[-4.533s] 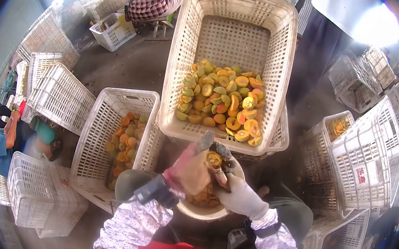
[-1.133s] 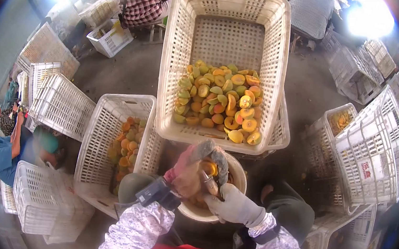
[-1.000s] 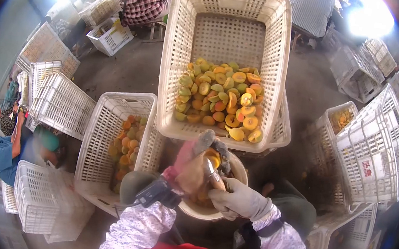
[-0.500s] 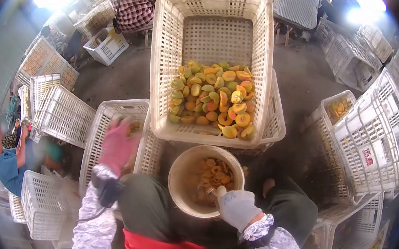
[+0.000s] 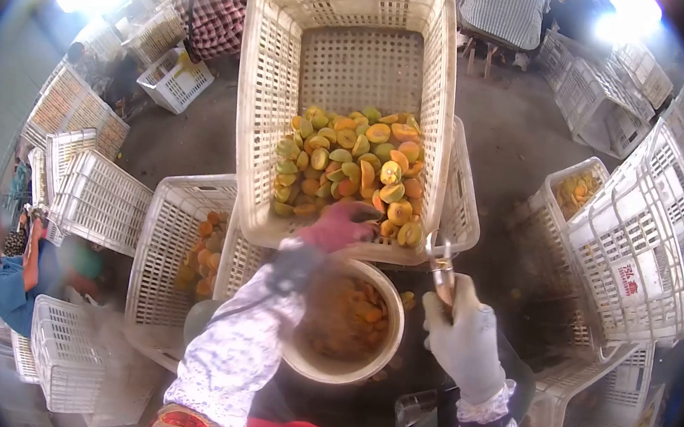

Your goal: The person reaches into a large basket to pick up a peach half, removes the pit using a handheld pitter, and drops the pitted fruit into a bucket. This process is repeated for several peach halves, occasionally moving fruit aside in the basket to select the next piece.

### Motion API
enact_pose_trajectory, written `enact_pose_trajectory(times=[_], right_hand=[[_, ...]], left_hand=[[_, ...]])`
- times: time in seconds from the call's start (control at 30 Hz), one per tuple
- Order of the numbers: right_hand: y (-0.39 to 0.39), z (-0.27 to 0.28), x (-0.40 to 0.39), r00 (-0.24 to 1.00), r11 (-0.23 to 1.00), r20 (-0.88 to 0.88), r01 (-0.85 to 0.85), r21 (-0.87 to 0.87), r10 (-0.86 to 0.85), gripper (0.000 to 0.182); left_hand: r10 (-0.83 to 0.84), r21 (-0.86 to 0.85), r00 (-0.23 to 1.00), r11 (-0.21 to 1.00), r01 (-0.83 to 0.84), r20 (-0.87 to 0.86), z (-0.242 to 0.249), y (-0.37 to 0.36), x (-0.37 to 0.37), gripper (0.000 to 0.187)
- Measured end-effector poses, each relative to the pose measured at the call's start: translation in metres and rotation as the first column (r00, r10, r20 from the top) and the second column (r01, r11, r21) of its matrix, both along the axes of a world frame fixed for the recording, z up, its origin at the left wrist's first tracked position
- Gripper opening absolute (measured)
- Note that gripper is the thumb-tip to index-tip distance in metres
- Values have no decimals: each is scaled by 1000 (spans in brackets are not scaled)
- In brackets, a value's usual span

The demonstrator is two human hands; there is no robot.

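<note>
My left hand (image 5: 342,227), in a pink glove, reaches over the near edge of a large white crate (image 5: 248,122). Its fingers are apart and lie at the front of a heap of yellow-green and orange peach halves (image 5: 340,151); motion blurs them a little. My right hand (image 5: 465,345), in a pale glove, is closed around a small hand tool (image 5: 443,277) with a metal head and a brownish handle. The tool points up beside the crate's near right corner. Between my knees stands a round bucket (image 5: 394,334) with orange fruit pieces, partly hidden by my left forearm.
At left, another crate (image 5: 154,237) holds fruit halves. Stacked crates (image 5: 636,242) rise on the right, and more crates (image 5: 105,191) stand on the left. A person in a blue top (image 5: 9,293) is at far left; a person in a checked shirt (image 5: 222,8) sits ahead.
My left hand has swung right, from above the left crate to the fruit in the large crate. My right hand has lifted the tool out of the bucket, up and right.
</note>
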State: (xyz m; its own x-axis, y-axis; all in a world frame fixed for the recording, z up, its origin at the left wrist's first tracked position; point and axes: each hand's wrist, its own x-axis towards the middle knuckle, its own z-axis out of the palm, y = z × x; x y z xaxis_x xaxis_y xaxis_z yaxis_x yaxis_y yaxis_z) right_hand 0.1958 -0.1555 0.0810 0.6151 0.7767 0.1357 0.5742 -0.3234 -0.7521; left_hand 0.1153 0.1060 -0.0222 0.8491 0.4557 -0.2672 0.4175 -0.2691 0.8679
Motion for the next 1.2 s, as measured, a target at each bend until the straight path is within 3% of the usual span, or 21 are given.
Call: enact_pose_trajectory(times=[0.07,0.13,0.27,0.33,0.37,0.4,0.47,0.5,0.57,0.6,0.63,0.7,0.73,0.8,0.83,0.9,1.03,1.1,1.13,1.17,1.2], right_hand=[[6,-12,-8,986,998,-160,-32,47,39,14],[16,-23,-22,969,982,202,-162,95,140,20],[30,-28,-50,937,975,273,-220,-29,220,21],[34,-30,-58,918,970,313,-239,-49,242,29],[36,-29,-60,932,973,279,-225,-56,231,33],[38,-28,-61,945,976,244,-209,-64,218,36],[42,-31,-63,953,969,190,-219,-112,237,39],[44,-33,-64,959,961,129,-231,-155,251,41],[44,-33,-62,955,949,114,-247,-196,272,43],[45,-32,-62,951,937,99,-264,-230,292,44],[46,-30,-63,951,935,97,-266,-236,295,44],[49,-27,-65,956,912,36,-265,-313,290,44],[48,-32,-66,956,910,33,-267,-318,292,44],[47,-43,-66,945,933,82,-295,-208,317,40],[45,-43,-65,944,931,81,-298,-211,320,40],[42,-43,-64,909,903,-61,-416,-109,412,35],[44,-42,-62,831,831,-90,-529,173,548,35],[44,-25,-66,557,847,-732,-529,52,393,27],[45,-21,-62,556,845,-732,-532,52,395,27],[48,-18,-55,306,803,-900,-592,75,309,25],[49,-15,-53,34,761,-983,-638,118,180,25]], left_hand=[[188,-430,958,899,-79,218,47,-20,-33,37],[531,-905,784,415,91,322,45,-47,-56,37],[577,-913,778,407,-13,246,83,-83,-82,30],[648,-964,731,262,47,212,105,-96,-83,24],[591,-742,680,662,-103,433,94,-100,-83,21],[596,-746,675,658,-100,435,92,-100,-87,21],[328,-491,783,870,-33,528,89,-98,-93,26],[330,-496,782,868,-31,528,83,-95,-92,26],[523,-901,752,372,223,402,62,-85,-90,33],[581,-941,757,44,336,298,57,-83,-90,37],[585,-941,756,39,336,294,55,-84,-90,37],[478,-889,780,405,213,404,54,-87,-90,39],[482,-892,780,400,211,400,48,-84,-92,39],[573,-922,767,-48,384,289,35,-77,-95,40],[576,-922,765,-51,385,288,33,-76,-97,40],[596,-942,730,198,269,334,36,-78,-99,30],[562,-979,812,-17,203,159,69,-82,-100,42],[600,-951,742,256,176,299,86,-90,-97,41],[602,-951,740,256,176,299,91,-93,-97,41],[529,-753,718,658,-10,452,96,-96,-98,40],[395,-380,730,903,-199,557,99,-97,-99,39]])
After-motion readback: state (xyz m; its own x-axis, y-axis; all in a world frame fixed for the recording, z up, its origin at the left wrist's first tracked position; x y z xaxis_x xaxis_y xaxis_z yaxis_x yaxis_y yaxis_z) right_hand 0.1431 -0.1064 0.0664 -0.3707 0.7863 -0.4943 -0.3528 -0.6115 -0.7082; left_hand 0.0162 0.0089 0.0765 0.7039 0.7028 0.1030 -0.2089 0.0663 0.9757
